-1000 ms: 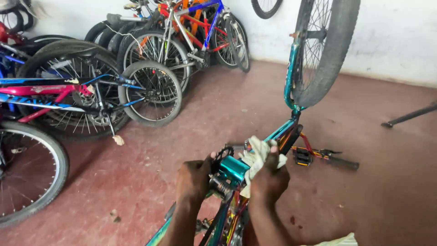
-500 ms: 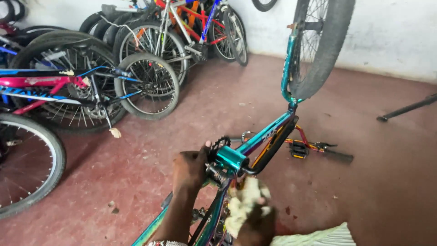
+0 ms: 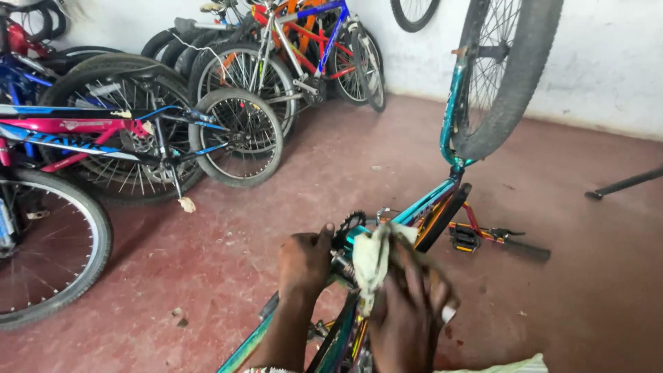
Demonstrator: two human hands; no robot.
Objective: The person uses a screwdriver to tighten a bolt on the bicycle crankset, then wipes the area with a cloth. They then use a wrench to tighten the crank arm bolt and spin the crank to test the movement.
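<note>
Head view: my left hand [image 3: 304, 259] grips the upturned teal bicycle frame [image 3: 428, 207] while my right hand [image 3: 407, 304] clutches a pale rag [image 3: 369, 259] against it.

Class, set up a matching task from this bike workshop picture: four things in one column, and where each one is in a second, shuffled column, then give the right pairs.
Things:
1. cloth
2. left hand
3. pedal
4. pink bicycle

Places:
A. standing at the left of the room
B. gripping the teal frame beside the chainring
C. lying on the red floor, right of the frame
D. held in the right hand

Pairs: 1-D, 2-B, 3-C, 4-A
</note>
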